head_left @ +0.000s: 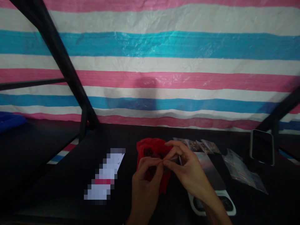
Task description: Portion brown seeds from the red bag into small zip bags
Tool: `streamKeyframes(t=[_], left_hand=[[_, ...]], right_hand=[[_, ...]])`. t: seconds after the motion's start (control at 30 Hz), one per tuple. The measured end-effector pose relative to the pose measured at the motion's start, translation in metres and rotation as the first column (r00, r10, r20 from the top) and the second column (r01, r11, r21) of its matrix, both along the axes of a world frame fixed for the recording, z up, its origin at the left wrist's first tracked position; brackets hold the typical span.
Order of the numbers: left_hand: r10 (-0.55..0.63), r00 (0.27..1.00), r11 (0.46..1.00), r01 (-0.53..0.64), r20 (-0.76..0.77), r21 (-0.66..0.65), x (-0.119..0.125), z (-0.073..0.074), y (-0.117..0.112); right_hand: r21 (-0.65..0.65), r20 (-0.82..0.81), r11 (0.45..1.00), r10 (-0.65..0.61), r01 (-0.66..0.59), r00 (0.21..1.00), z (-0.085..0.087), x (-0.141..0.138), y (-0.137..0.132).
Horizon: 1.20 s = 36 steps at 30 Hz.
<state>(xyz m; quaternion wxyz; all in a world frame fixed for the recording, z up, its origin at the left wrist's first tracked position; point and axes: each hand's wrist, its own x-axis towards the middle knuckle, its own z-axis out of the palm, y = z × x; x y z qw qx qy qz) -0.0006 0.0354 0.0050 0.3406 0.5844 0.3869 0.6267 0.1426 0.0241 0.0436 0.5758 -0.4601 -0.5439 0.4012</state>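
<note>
My left hand [145,184] and my right hand [185,170] meet in front of me over a black table [70,175]. Both pinch the top edge of a small clear plastic bag [172,160] held between their fingertips; its contents are too dark to name. Right behind the hands lies a red plastic bag [152,150] with dark small pieces inside.
A small scale [212,181] with a shiny platform sits under my right wrist. Several filled clear bags [199,145] lie in a row behind it, empty clear bags [243,172] to the right, a phone [262,147] at far right. A blurred-out paper [105,176] lies left. A striped tarp [164,62] hangs behind.
</note>
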Motion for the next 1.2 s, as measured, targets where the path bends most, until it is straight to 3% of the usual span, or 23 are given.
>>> streamKeyframes(t=[0.1, 0.23, 0.4, 0.47, 0.53, 0.6, 0.63, 0.73, 0.77, 0.8, 0.87, 0.97, 1.2], left_hand=[[0.011, 0.999, 0.999, -0.009, -0.042, 0.049, -0.001, -0.001, -0.003], [0.053, 0.994, 0.998, -0.049, -0.095, 0.047, -0.003, -0.004, -0.005], [0.056, 0.987, 0.998, -0.049, -0.153, 0.049, -0.001, -0.008, -0.005], [0.051, 0.982, 0.995, -0.036, -0.18, 0.089, -0.001, -0.009, -0.005], [0.07, 0.978, 0.993, -0.049, -0.194, 0.111, -0.003, -0.01, -0.004], [0.096, 0.977, 0.993, -0.08, -0.191, 0.092, -0.006, -0.012, -0.003], [0.108, 0.976, 0.993, -0.096, -0.189, 0.074, -0.008, -0.012, -0.002], [0.143, 0.97, 0.989, -0.134, -0.197, 0.055, -0.014, -0.013, 0.0], [0.154, 0.968, 0.988, -0.146, -0.201, 0.056, -0.015, -0.013, 0.001], [0.163, 0.965, 0.986, -0.155, -0.203, 0.056, -0.016, -0.013, 0.001], [0.171, 0.963, 0.985, -0.164, -0.209, 0.052, -0.015, -0.012, 0.001], [0.174, 0.962, 0.984, -0.164, -0.211, 0.067, -0.013, -0.011, 0.0], [0.2, 0.948, 0.97, -0.155, -0.248, 0.188, -0.008, -0.01, 0.0]], right_hand=[[-0.014, -0.036, 0.997, -0.076, 0.075, 0.996, 0.007, 0.002, 0.0], [-0.101, -0.053, 0.994, -0.043, 0.038, 0.998, 0.016, 0.009, -0.002], [-0.145, -0.028, 0.989, -0.033, 0.028, 0.999, 0.016, 0.017, -0.003], [-0.134, 0.007, 0.987, -0.092, 0.092, 0.996, 0.017, 0.026, -0.004], [-0.07, 0.027, 0.96, -0.271, 0.273, 0.962, 0.018, 0.046, -0.005], [0.03, 0.03, 0.856, -0.517, 0.516, 0.855, 0.018, 0.074, -0.007], [0.072, 0.04, 0.775, -0.631, 0.628, 0.775, 0.017, 0.09, -0.009], [0.221, 0.062, 0.465, -0.884, 0.857, 0.464, 0.004, 0.135, -0.011], [0.251, 0.115, 0.406, -0.914, 0.879, 0.39, -0.002, 0.146, -0.011], [0.258, 0.214, 0.395, -0.913, 0.882, 0.347, -0.01, 0.155, -0.01], [0.213, 0.412, 0.508, -0.821, 0.835, 0.395, -0.026, 0.164, -0.006], [0.147, 0.512, 0.645, -0.698, 0.75, 0.5, -0.047, 0.166, 0.002], [0.152, 0.566, 0.79, -0.562, 0.593, 0.604, -0.06, 0.163, 0.021]])
